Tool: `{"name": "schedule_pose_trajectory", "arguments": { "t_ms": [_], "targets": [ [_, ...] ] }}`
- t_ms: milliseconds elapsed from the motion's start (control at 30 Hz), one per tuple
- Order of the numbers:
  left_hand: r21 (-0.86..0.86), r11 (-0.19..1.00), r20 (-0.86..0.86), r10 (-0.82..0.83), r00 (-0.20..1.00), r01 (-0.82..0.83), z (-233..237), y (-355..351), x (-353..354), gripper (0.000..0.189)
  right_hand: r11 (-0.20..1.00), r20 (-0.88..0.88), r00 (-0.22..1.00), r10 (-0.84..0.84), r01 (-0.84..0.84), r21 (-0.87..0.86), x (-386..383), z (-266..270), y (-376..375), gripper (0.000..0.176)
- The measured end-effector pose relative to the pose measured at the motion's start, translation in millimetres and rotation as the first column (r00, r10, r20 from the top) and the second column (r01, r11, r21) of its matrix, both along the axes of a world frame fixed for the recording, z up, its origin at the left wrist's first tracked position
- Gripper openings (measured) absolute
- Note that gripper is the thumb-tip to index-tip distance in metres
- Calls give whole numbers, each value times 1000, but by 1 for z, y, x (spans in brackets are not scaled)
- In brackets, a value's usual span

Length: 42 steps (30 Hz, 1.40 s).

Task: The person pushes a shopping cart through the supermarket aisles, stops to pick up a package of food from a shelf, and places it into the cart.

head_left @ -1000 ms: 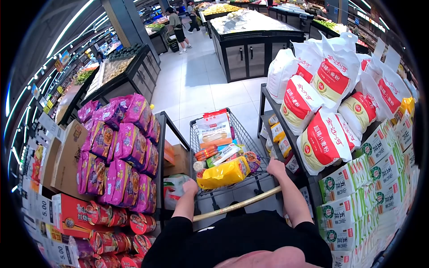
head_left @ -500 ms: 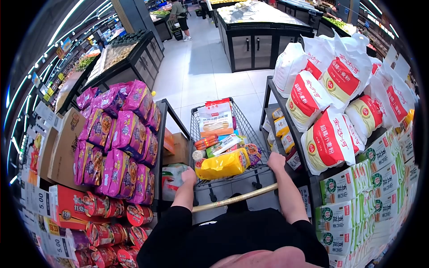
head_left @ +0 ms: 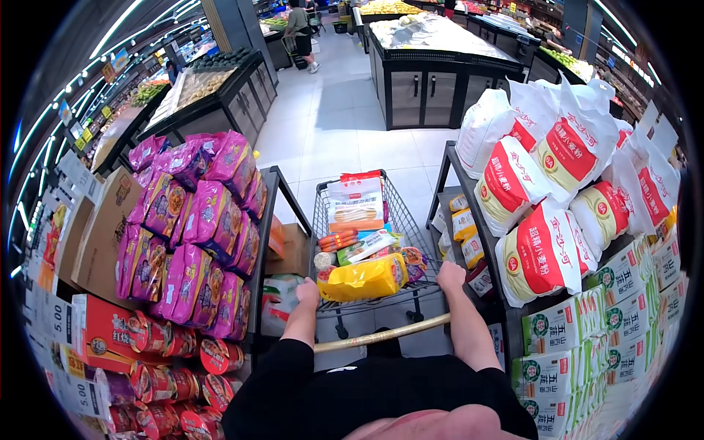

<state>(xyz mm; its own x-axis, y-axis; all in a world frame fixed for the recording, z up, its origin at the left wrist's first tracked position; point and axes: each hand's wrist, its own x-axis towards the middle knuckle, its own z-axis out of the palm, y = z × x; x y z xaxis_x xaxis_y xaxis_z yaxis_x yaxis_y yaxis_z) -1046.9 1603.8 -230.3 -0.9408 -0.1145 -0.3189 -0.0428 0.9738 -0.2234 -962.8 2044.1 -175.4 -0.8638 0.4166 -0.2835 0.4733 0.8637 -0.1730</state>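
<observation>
A wire shopping cart point(head_left: 419, 242) stands in front of me between two shelves. My left hand point(head_left: 308, 292) is closed at the cart's near left corner and my right hand point(head_left: 451, 276) at its near right corner; the fingers are mostly hidden. Nearer my body, a pale yellow handlebar point(head_left: 381, 333) runs across below both hands. Inside the cart lie a large yellow packet point(head_left: 363, 279), a red-and-white noodle packet point(head_left: 355, 204), an orange pack point(head_left: 338, 240), a white-and-green packet point(head_left: 370, 246) and a purple packet point(head_left: 415, 264).
On the left shelf are stacked purple noodle packs point(head_left: 213, 213) and red cup noodles point(head_left: 220, 356). White-and-red flour sacks point(head_left: 539, 249) and green-and-white packets point(head_left: 550, 367) fill the right. Ahead, a produce stand point(head_left: 440, 81) borders the tiled aisle point(head_left: 345, 139), where a person point(head_left: 299, 37) walks.
The view has tilted, so the stands and shelves ahead sit slightly lower. Both hands keep their places on the cart. The person far ahead has changed stance.
</observation>
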Motion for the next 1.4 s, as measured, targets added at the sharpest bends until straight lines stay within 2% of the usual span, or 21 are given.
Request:
{"name": "schedule_pose_trajectory", "arguments": {
  "t_ms": [67,400,467,567,700,1133,1200,1333,1400],
  "targets": [
    [46,998,12,38,999,-38,-1,-1,-6,36,999,23,999,-30,30,-13,-3,2,0,16],
    [131,980,22,148,989,-149,-18,-4,-22,39,999,13,1000,3,-3,51,-9,9,-7,14],
    [145,975,57,160,986,-167,-12,-3,-24,46,999,9,1000,-3,3,53,-11,5,-8,14],
    [77,990,100,112,989,-120,8,4,-21,55,999,9,1000,-27,27,41,-16,6,-10,15],
    [49,989,134,132,982,-140,2,2,-28,64,998,13,999,-34,34,58,-17,3,-10,15],
    [149,983,73,96,993,-106,-10,-7,-43,47,996,6,1000,-1,1,88,-25,0,-14,15],
    [194,967,46,157,986,-163,-13,-8,-48,45,996,6,1000,-9,8,91,-28,-4,-15,15],
    [191,969,31,156,987,-159,-15,-10,-55,41,993,-7,1000,8,-7,121,-32,-8,-16,14],
    [226,952,13,208,978,-206,-17,-11,-58,37,992,-12,1000,8,-6,126,-35,-8,-17,14]
  ]
}}
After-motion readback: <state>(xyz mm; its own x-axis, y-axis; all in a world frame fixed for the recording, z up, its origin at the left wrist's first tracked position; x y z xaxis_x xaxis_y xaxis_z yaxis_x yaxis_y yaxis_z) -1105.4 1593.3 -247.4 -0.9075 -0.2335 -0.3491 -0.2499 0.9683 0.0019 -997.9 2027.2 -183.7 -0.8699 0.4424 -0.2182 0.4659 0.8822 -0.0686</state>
